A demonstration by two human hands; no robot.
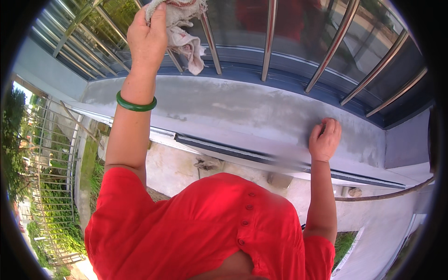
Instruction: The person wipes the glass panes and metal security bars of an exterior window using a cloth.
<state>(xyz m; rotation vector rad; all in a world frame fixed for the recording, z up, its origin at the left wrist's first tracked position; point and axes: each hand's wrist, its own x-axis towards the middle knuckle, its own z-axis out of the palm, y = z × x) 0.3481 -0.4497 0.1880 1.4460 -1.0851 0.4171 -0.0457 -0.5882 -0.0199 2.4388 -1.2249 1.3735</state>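
My left hand [148, 38], raised at the top left, grips a frayed, whitish cloth with reddish stripes [187, 47]. The cloth hangs against the metal window bars and the glass behind them; its upper end is cut off by the picture's rim. A green bangle [136, 102] circles my left forearm. Over the right part of the grey window sill [224, 101] is my right hand [326, 138], its fingers curled and nothing visible in them. Whether it rests on the sill I cannot tell. Damp-looking darker patches mark the sill.
Upright steel bars [269, 42] stand before a window with a dark blue frame [241, 70]. A dark rail [224, 150] runs along the sill's outer edge. Below lie a block [280, 179] and a brown stick or hose [385, 196]. A metal fence [56, 164] and plants stand at the left.
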